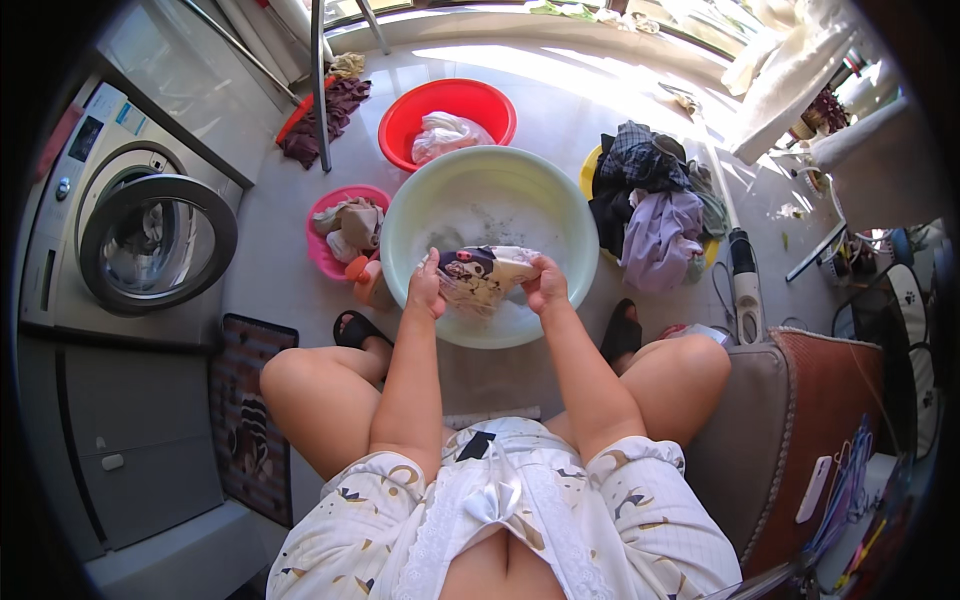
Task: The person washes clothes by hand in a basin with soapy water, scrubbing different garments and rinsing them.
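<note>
A large pale green plastic basin stands on the floor before me, with sudsy water in it. Over its near half I hold a wet cream and dark printed cloth stretched between my hands. My left hand grips the cloth's left end, and my right hand its right end. The cloth's lower part hangs close to the water; whether it touches cannot be told. Beyond the basin, a red basin holds white fabric. A pink basin with crumpled clothes sits at the left.
An orange-capped bottle stands against the green basin. At the right, dark and lilac clothes heap over a yellow basin, near a stick vacuum cleaner. A washing machine has its round door open at the left.
</note>
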Action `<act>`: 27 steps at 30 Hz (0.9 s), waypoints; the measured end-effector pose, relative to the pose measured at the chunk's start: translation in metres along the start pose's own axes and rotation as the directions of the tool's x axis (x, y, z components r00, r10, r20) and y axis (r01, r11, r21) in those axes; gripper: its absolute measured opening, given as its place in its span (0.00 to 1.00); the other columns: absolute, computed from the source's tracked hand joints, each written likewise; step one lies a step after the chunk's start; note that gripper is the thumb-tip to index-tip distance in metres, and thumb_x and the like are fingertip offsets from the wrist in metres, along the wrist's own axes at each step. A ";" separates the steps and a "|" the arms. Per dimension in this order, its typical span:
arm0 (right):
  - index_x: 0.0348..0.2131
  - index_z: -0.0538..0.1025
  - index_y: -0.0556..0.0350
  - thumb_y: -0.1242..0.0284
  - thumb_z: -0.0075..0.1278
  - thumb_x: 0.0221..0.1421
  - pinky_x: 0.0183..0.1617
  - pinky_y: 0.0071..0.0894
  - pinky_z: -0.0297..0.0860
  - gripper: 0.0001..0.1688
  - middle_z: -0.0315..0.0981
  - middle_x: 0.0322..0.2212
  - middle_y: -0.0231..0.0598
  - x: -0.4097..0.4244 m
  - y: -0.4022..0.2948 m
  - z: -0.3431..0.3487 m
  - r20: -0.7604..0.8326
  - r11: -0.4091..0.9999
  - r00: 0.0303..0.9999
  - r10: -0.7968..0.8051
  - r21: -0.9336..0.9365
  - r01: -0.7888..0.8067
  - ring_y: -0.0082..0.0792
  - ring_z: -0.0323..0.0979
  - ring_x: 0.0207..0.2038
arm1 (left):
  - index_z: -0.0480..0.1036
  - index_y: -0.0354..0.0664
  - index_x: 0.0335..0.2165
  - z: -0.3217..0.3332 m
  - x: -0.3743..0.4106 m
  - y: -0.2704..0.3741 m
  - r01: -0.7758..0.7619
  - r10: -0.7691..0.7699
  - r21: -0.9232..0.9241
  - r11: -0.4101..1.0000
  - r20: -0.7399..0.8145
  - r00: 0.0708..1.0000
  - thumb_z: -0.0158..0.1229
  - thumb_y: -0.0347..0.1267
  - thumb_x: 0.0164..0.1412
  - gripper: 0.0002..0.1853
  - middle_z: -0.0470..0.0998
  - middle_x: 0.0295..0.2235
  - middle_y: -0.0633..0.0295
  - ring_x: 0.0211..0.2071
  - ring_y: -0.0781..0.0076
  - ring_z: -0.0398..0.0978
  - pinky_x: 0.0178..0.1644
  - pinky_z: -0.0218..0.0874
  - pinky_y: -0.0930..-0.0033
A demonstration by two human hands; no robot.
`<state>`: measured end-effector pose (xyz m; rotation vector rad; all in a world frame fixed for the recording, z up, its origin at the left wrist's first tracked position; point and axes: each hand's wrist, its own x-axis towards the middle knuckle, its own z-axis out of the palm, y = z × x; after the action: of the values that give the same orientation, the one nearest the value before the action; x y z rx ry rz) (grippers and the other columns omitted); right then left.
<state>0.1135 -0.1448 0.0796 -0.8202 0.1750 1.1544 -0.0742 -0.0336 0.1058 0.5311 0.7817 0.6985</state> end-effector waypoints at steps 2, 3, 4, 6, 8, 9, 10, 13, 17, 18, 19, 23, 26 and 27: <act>0.33 0.68 0.56 0.79 0.44 0.43 0.40 0.34 0.68 0.12 0.68 0.30 0.37 -0.001 -0.005 0.000 -0.059 0.997 0.996 -0.064 -0.040 0.061 0.34 0.69 0.33 | 0.66 0.34 0.42 -0.003 -0.004 0.000 -0.031 0.031 0.009 0.999 -0.034 0.999 0.42 0.45 0.63 0.23 0.74 0.37 0.53 0.37 0.59 0.74 0.43 0.67 0.59; 0.32 0.68 0.56 0.79 0.44 0.43 0.40 0.33 0.68 0.11 0.68 0.29 0.37 0.000 -0.010 -0.002 -0.086 0.994 0.991 -0.100 -0.063 0.095 0.33 0.69 0.33 | 0.67 0.34 0.41 -0.004 -0.004 0.002 -0.047 0.047 0.020 0.999 -0.046 0.998 0.43 0.45 0.63 0.23 0.75 0.36 0.54 0.37 0.60 0.75 0.42 0.67 0.60; 0.35 0.69 0.57 0.76 0.40 0.48 0.41 0.34 0.68 0.11 0.70 0.34 0.41 0.002 -0.018 -0.006 -0.096 0.985 0.987 -0.130 -0.124 0.118 0.38 0.69 0.38 | 0.67 0.35 0.41 -0.005 -0.004 0.005 -0.062 0.063 0.032 0.998 -0.058 0.996 0.43 0.45 0.63 0.22 0.75 0.35 0.55 0.36 0.61 0.75 0.41 0.68 0.61; 0.35 0.69 0.57 0.76 0.40 0.48 0.43 0.35 0.67 0.11 0.70 0.34 0.41 -0.002 -0.032 -0.012 -0.051 0.991 0.991 -0.125 -0.053 0.122 0.39 0.69 0.37 | 0.68 0.35 0.40 -0.005 -0.006 0.009 -0.187 0.210 0.154 0.970 -0.146 0.967 0.45 0.44 0.63 0.21 0.75 0.33 0.57 0.34 0.64 0.74 0.38 0.67 0.62; 0.36 0.68 0.58 0.78 0.40 0.49 0.45 0.37 0.66 0.12 0.70 0.34 0.41 -0.007 -0.041 -0.013 -0.016 0.994 0.994 -0.106 0.009 0.106 0.39 0.70 0.37 | 0.69 0.35 0.39 -0.003 -0.009 0.013 -0.251 0.299 0.232 0.940 -0.198 0.934 0.46 0.43 0.63 0.20 0.75 0.31 0.59 0.31 0.68 0.74 0.34 0.66 0.67; 0.36 0.68 0.58 0.79 0.41 0.49 0.44 0.36 0.67 0.11 0.70 0.33 0.41 -0.013 -0.044 -0.006 -0.006 0.992 0.992 -0.127 0.007 0.127 0.38 0.70 0.37 | 0.69 0.34 0.39 -0.008 -0.010 0.016 -0.263 0.334 0.296 0.918 -0.220 0.916 0.45 0.44 0.63 0.21 0.75 0.31 0.59 0.31 0.69 0.74 0.34 0.66 0.67; 0.36 0.68 0.58 0.80 0.42 0.49 0.44 0.35 0.68 0.11 0.69 0.32 0.41 -0.018 -0.047 0.000 0.003 0.989 0.989 -0.147 0.006 0.147 0.37 0.70 0.37 | 0.70 0.34 0.38 -0.014 -0.010 0.022 -0.270 0.369 0.362 0.892 -0.239 0.898 0.45 0.45 0.63 0.22 0.75 0.31 0.60 0.30 0.70 0.73 0.33 0.66 0.68; 0.36 0.65 0.55 0.79 0.46 0.53 0.40 0.31 0.70 0.09 0.70 0.30 0.38 -0.025 -0.065 0.002 -0.015 0.963 0.965 -0.261 -0.073 0.259 0.32 0.71 0.35 | 0.70 0.34 0.38 -0.002 -0.013 0.031 -0.217 0.422 0.540 0.813 -0.290 0.859 0.45 0.49 0.61 0.26 0.74 0.29 0.60 0.29 0.71 0.72 0.33 0.65 0.68; 0.34 0.65 0.54 0.70 0.48 0.57 0.35 0.28 0.71 0.09 0.70 0.30 0.36 -0.027 -0.074 0.005 0.125 0.920 0.940 -0.317 -0.202 0.337 0.28 0.71 0.32 | 0.69 0.35 0.43 -0.007 -0.007 0.046 -0.114 0.321 0.542 0.832 -0.305 0.897 0.44 0.55 0.59 0.32 0.75 0.35 0.58 0.34 0.68 0.73 0.38 0.66 0.66; 0.35 0.64 0.54 0.69 0.47 0.57 0.37 0.29 0.71 0.10 0.70 0.31 0.37 -0.029 -0.078 0.006 0.194 0.921 0.944 -0.267 -0.237 0.309 0.29 0.71 0.33 | 0.67 0.36 0.45 -0.003 -0.008 0.046 -0.147 0.230 0.383 0.912 -0.179 0.957 0.44 0.56 0.58 0.32 0.74 0.37 0.58 0.37 0.67 0.73 0.40 0.66 0.65; 0.36 0.64 0.54 0.69 0.47 0.58 0.38 0.31 0.71 0.11 0.70 0.33 0.38 -0.033 -0.082 0.005 0.255 0.919 0.943 -0.213 -0.276 0.283 0.29 0.71 0.34 | 0.66 0.38 0.47 0.007 -0.012 0.043 -0.140 0.150 0.207 0.968 -0.033 0.988 0.44 0.57 0.58 0.33 0.74 0.40 0.58 0.39 0.66 0.73 0.42 0.66 0.64; 0.41 0.61 0.56 0.62 0.51 0.55 0.44 0.38 0.69 0.22 0.67 0.39 0.43 -0.044 -0.089 0.017 0.290 0.964 0.956 -0.040 -0.240 0.113 0.33 0.69 0.42 | 0.61 0.43 0.52 0.042 -0.029 0.038 0.197 -0.209 0.071 0.978 0.339 0.917 0.44 0.57 0.57 0.34 0.70 0.48 0.57 0.47 0.62 0.70 0.50 0.63 0.59; 0.43 0.59 0.58 0.59 0.56 0.49 0.47 0.39 0.67 0.31 0.65 0.42 0.45 -0.059 -0.070 0.032 0.227 0.910 0.973 0.048 -0.410 0.051 0.35 0.68 0.45 | 0.62 0.41 0.51 0.032 -0.021 0.020 0.195 -0.208 0.073 0.978 0.330 0.921 0.47 0.52 0.58 0.31 0.71 0.46 0.58 0.45 0.63 0.71 0.50 0.63 0.59; 0.43 0.60 0.59 0.59 0.55 0.50 0.47 0.39 0.67 0.31 0.66 0.41 0.45 -0.060 -0.064 0.034 0.239 0.901 0.970 0.052 -0.431 0.058 0.36 0.68 0.45 | 0.62 0.41 0.51 0.034 -0.019 0.013 0.189 -0.205 0.082 0.979 0.329 0.922 0.48 0.51 0.58 0.30 0.71 0.46 0.58 0.45 0.63 0.71 0.50 0.63 0.59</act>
<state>0.1338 -0.1766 0.1657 -1.0580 -0.3035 1.3026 -0.0617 -0.0450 0.1430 0.5881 0.5225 0.3875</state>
